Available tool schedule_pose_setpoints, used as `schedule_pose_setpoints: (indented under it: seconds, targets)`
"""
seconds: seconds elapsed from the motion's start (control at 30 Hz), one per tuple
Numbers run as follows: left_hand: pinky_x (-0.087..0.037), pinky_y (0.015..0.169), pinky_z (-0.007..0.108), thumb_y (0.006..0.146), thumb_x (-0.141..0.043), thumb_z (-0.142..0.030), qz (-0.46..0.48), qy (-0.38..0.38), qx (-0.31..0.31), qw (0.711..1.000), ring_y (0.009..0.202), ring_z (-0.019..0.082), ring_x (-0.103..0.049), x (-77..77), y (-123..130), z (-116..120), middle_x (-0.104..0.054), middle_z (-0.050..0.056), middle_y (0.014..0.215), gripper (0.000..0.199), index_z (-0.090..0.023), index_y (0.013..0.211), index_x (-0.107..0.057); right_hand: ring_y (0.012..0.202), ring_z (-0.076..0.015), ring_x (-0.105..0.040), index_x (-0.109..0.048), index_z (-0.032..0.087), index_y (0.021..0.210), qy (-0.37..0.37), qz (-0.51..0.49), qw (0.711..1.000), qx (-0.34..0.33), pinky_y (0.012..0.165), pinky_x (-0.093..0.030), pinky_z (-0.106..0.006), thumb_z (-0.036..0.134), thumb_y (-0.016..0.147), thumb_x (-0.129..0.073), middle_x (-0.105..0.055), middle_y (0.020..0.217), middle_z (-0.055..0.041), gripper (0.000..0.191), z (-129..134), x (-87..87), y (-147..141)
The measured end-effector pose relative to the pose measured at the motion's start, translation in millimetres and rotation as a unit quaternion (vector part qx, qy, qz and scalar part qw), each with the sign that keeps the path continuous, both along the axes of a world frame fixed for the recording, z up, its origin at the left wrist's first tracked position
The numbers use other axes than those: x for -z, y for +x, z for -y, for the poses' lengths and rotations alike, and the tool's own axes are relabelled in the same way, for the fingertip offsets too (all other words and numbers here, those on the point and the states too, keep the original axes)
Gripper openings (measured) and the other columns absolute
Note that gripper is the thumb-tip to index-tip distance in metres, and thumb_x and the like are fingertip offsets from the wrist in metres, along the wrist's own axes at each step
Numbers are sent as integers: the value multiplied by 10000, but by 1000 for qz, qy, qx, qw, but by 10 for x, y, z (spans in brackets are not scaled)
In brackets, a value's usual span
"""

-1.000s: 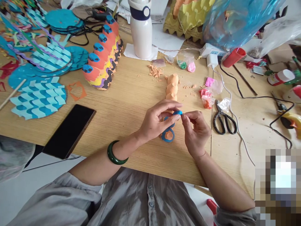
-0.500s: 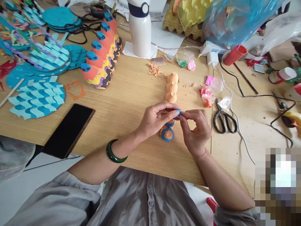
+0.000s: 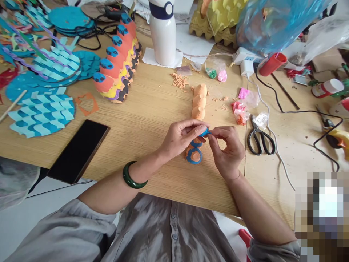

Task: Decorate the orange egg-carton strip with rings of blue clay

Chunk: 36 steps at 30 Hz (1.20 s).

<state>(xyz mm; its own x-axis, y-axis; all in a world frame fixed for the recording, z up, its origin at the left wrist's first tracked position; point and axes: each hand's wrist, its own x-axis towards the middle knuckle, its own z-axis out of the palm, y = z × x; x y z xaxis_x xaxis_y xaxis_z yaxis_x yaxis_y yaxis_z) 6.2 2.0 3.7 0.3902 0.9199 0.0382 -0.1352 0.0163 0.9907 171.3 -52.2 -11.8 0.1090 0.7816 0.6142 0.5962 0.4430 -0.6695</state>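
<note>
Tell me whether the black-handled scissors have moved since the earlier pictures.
No. The black-handled scissors lie in the same spot to the right of the segmented orange clay column, neither nearer to it nor farther from it.

The right hand [image 3: 226, 151] hides part of the blue clay [image 3: 205, 132].

Below the table [image 3: 152, 153] edge: grey button-front shirt [image 3: 169, 233], creased, small grey buttons [image 3: 172, 215], sleeves [image 3: 60, 229] pushed up. Glossy dark green bangle [image 3: 133, 175] behind left hand [image 3: 182, 140].
</note>
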Motion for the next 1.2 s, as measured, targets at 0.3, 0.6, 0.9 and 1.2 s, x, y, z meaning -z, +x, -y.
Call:
schedule_pose_setpoints:
  seconds: [0.3,0.6,0.9,1.2]
  targets:
    - [-573,636,259,943,-684,-558,37,-53,-22,998,636,118,-665,91,8,-30,-762,53,819,424,-155,999,-805,751,-153,-659,-727,260,922,-64,-189,979,41,620,-596,-316,367,967,-707,-695,874,-7,118,-23,-7,-16]
    - [-496,568,231,881,-739,-575,153,-209,-32,965,680,113,-623,27,62,-94,-716,77,812,491,-86,876,-786,654,-112,-628,-759,247,845,-116,-291,949,22,585,-611,-266,451,874,-802,-692,817,18,210,-50,-62,-54]
    - [-422,523,207,816,-825,-289,166,-169,-17,971,617,61,-542,93,34,-104,-718,30,873,366,-136,1141,-759,637,-94,-597,-754,233,797,-223,-369,902,19,607,-572,-257,482,831,-823,-711,849,13,260,-112,-25,-6]
    - [-374,439,225,936,-584,-301,-45,-113,-43,992,442,81,-427,89,-131,-262,-479,-54,555,231,-132,880,-731,704,-129,-618,-743,232,802,-278,-330,902,11,636,-552,-268,528,821,-817,-720,849,-6,306,-131,36,36]
